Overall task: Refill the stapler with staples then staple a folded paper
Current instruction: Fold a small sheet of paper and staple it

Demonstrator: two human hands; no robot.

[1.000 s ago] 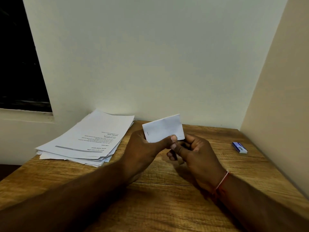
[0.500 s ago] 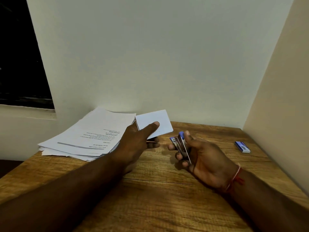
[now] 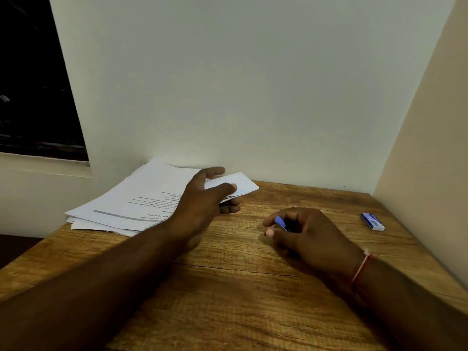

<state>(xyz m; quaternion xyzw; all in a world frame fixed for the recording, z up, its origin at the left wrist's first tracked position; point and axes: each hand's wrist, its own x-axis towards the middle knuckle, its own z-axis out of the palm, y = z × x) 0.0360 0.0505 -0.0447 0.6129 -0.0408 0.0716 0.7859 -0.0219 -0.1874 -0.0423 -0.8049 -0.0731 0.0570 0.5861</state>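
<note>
My left hand [image 3: 205, 198] pinches a small folded white paper [image 3: 240, 184] between thumb and fingers, low over the table beside the paper stack. My right hand [image 3: 301, 235] is curled round a small blue stapler [image 3: 280, 221], palm down, close to the wooden table [image 3: 240, 287]; only the stapler's blue end shows between the fingers. A small blue and white staple box [image 3: 372, 221] lies flat near the right wall, apart from both hands.
A loose stack of printed sheets [image 3: 136, 198] lies at the table's back left, against the wall. White walls close the back and right side. A dark window [image 3: 35, 77] is at the upper left.
My hands have drawn apart. The left hand carried the folded paper left and down toward the stack. The right hand turned palm down and lowered the stapler toward the table.
</note>
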